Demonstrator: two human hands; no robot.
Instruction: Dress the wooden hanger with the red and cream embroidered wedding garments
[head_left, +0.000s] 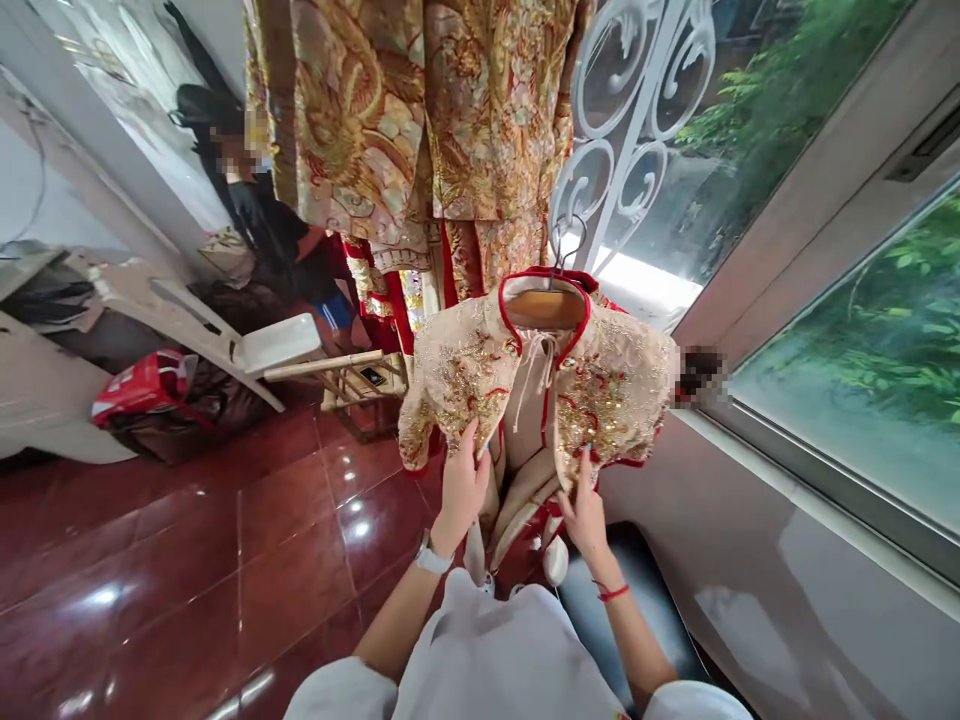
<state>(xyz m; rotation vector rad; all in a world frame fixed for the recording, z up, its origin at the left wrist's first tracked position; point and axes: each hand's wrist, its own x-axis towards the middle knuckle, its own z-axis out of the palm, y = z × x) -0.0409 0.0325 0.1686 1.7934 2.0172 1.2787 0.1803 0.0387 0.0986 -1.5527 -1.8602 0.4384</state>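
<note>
A short cream jacket (619, 365) with gold beading and red piping hangs in front of me on a wire-hooked hanger (556, 262). Its front is parted, and thin cords are tied in a bow (541, 348) at the neck. My left hand (463, 490) is closed on the lower front edge of one panel, the fingers partly hidden by the cloth. On the opposite panel, my right hand (585, 508) grips the lower edge, with a finger lying on the beadwork. Cream cloth (529, 490) with red trim hangs behind the opening.
Heavily embroidered gold garments (360, 110) hang above and behind the jacket. White scrollwork metal (619, 130) and a window (847, 330) stand at the right. A black padded seat (630, 600) is beside my right arm. At the left are a person in dark clothes (262, 235), a folding chair (277, 343) and a red bag (150, 395).
</note>
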